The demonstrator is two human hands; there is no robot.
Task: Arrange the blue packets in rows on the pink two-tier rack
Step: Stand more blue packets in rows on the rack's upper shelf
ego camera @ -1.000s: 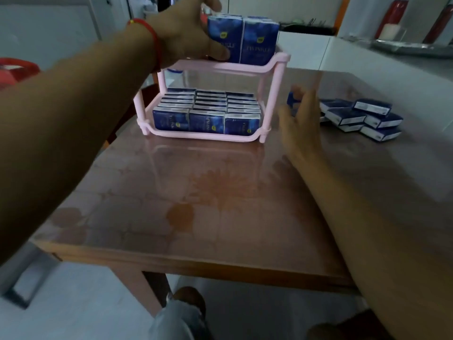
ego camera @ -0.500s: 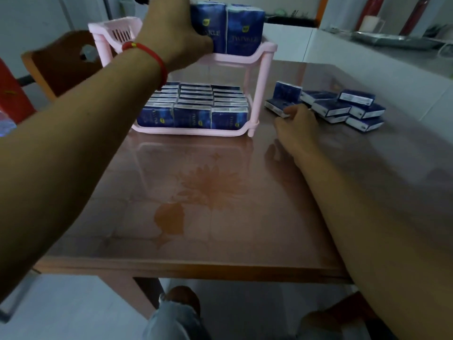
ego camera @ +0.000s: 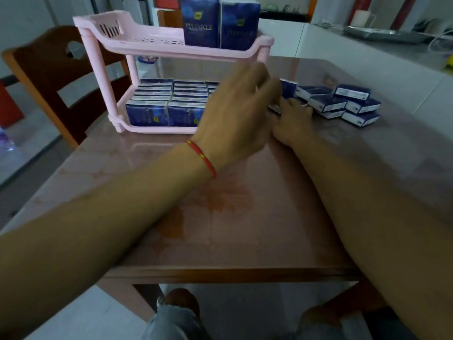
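The pink rack [ego camera: 137,44] holds a full lower tier; two blue packets [ego camera: 219,23] stand above. Loose packets [ego camera: 343,101] remain right of it, where both hands [ego camera: 235,106] reach; grip indiscernible.

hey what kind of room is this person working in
Probably a home kitchen or dining area: a wooden table with a chair, and a white counter holding a metal tray.
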